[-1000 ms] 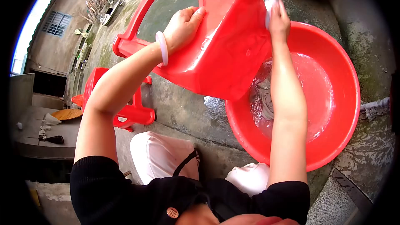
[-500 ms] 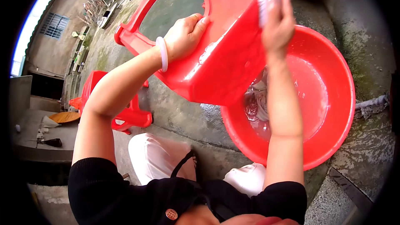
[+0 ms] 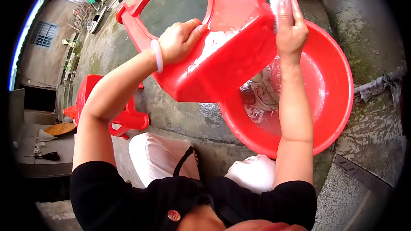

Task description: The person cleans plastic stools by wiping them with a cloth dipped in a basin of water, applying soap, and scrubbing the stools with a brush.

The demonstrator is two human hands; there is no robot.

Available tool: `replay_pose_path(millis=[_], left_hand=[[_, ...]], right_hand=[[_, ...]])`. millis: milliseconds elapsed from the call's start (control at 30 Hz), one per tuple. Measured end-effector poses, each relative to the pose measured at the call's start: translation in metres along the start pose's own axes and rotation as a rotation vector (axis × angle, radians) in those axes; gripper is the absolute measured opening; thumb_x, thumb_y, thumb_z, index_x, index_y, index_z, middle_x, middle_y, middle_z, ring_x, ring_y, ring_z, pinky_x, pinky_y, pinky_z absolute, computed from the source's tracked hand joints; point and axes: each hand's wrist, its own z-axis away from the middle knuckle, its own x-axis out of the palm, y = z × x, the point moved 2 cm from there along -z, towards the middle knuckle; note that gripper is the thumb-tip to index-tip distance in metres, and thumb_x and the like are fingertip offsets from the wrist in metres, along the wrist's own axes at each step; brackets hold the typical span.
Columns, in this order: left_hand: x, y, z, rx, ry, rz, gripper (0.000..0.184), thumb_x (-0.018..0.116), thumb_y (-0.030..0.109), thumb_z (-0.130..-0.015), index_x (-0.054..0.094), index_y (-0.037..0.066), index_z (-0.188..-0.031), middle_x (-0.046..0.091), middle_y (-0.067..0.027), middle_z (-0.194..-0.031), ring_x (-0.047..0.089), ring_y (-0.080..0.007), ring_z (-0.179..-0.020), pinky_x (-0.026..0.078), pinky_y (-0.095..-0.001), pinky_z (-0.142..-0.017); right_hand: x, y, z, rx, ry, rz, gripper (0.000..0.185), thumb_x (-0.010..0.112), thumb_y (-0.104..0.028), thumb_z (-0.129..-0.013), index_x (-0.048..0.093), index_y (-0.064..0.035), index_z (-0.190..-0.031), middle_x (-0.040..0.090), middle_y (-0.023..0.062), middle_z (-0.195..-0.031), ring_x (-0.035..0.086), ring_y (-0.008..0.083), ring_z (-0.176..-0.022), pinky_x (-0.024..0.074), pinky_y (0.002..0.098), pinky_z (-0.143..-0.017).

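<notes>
A wet red plastic stool (image 3: 231,55) is held tilted in the air, partly over a large red basin (image 3: 338,102). My left hand (image 3: 182,38) grips the stool by a leg beside its arched opening; the fingertips behind it are hidden. In my right hand (image 3: 292,36) is a pale pink scrub brush (image 3: 280,0), its white bristles against the stool's right edge. Inside the basin, a greyish cloth (image 3: 263,94) lies in shallow water.
Another red stool (image 3: 135,117) stands on the concrete floor to the left. Farther left are a round wooden board (image 3: 60,128) and a dark-handled tool (image 3: 49,156). A cloth-wrapped pipe (image 3: 381,83) lies right of the basin.
The brush and my right hand have moved slightly down along the stool's edge. The stool has shifted a little, and more of the cloth in the basin shows.
</notes>
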Motion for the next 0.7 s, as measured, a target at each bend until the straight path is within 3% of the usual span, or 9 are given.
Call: replay_pose_path(millis=[33,167,200,267,333,433,533,633,700], left_hand=[[0.001,0.000,0.000,-0.004,-0.005,-0.005,0.036,0.042,0.034,-0.100,0.057,0.001,-0.096,0.062,-0.0242,-0.076,0.059,-0.0440,-0.076,0.047,-0.0475,-0.069],[-0.007,0.004,0.006,0.092,-0.038,-0.041,0.037,0.041,0.032,-0.100,0.057,-0.001,-0.094,0.061,-0.0249,-0.071,0.060,-0.0439,-0.074,0.047,-0.0478,-0.068],[-0.004,0.001,0.006,0.171,-0.030,-0.029,0.033,0.041,0.025,-0.102,0.056,-0.003,-0.094,0.055,-0.0205,-0.066,0.057,-0.0328,-0.061,0.045,-0.0368,-0.060],[-0.002,0.007,0.007,0.146,-0.071,-0.027,0.033,0.041,0.025,-0.102,0.056,-0.003,-0.094,0.056,-0.0206,-0.065,0.057,-0.0332,-0.060,0.045,-0.0372,-0.059],[-0.004,0.007,0.006,0.139,-0.095,-0.053,0.032,0.040,0.025,-0.102,0.055,-0.002,-0.093,0.055,-0.0209,-0.065,0.058,-0.0339,-0.061,0.044,-0.0378,-0.058],[-0.007,0.004,0.012,0.225,-0.072,-0.047,0.034,0.041,0.029,-0.100,0.056,0.000,-0.094,0.058,-0.0253,-0.067,0.058,-0.0440,-0.069,0.045,-0.0475,-0.062],[-0.011,-0.003,0.015,0.175,-0.097,-0.027,0.033,0.040,0.028,-0.100,0.056,0.000,-0.094,0.057,-0.0252,-0.067,0.058,-0.0434,-0.068,0.045,-0.0472,-0.061],[-0.009,-0.003,0.010,0.167,-0.100,-0.005,0.033,0.041,0.028,-0.100,0.057,0.000,-0.095,0.058,-0.0251,-0.068,0.058,-0.0428,-0.068,0.045,-0.0464,-0.062],[-0.004,0.002,0.008,0.155,-0.099,0.024,0.033,0.041,0.029,-0.100,0.057,0.000,-0.095,0.058,-0.0249,-0.068,0.058,-0.0427,-0.068,0.046,-0.0459,-0.062]], right_hand=[[-0.002,0.004,0.000,0.129,-0.023,-0.070,0.040,0.063,-0.025,-0.092,0.060,0.0021,-0.121,0.065,0.0215,-0.112,0.064,0.0285,-0.106,0.0513,0.0352,-0.089],[-0.016,-0.019,0.007,0.011,-0.101,-0.102,0.039,0.063,-0.022,-0.092,0.060,0.0004,-0.123,0.066,0.0195,-0.114,0.063,0.0258,-0.108,0.0496,0.0326,-0.092],[-0.020,-0.023,0.003,0.028,-0.131,-0.119,0.039,0.063,-0.022,-0.092,0.060,0.0003,-0.123,0.066,0.0192,-0.114,0.063,0.0258,-0.108,0.0496,0.0324,-0.092],[-0.032,-0.005,0.000,0.215,-0.227,-0.185,0.037,0.062,-0.021,-0.092,0.060,-0.0017,-0.124,0.066,0.0168,-0.116,0.064,0.0236,-0.107,0.0500,0.0318,-0.091],[-0.044,0.067,0.015,0.107,-0.455,0.392,0.040,0.067,-0.026,-0.086,0.062,-0.0144,-0.125,0.064,0.0174,-0.116,0.064,0.0281,-0.105,0.0497,0.0330,-0.090],[-0.102,0.177,0.084,0.528,-0.326,0.482,0.049,0.061,-0.044,-0.086,0.060,-0.0152,-0.125,0.064,0.0176,-0.117,0.062,0.0320,-0.107,0.0474,0.0386,-0.092],[-0.210,0.242,0.164,1.251,-0.193,1.209,0.052,0.056,-0.051,-0.089,0.060,-0.0095,-0.120,0.061,0.0191,-0.119,0.055,0.0311,-0.116,0.0458,0.0469,-0.091],[-0.213,0.181,0.209,1.010,-0.443,1.589,0.059,0.059,-0.049,-0.087,0.046,-0.0139,-0.132,0.059,0.0196,-0.120,0.056,0.0370,-0.114,0.0449,0.0505,-0.092],[-0.201,0.194,0.217,1.017,-0.772,1.321,0.064,0.065,-0.046,-0.083,0.044,-0.0120,-0.133,0.059,0.0208,-0.119,0.056,0.0359,-0.113,0.0444,0.0491,-0.093]])
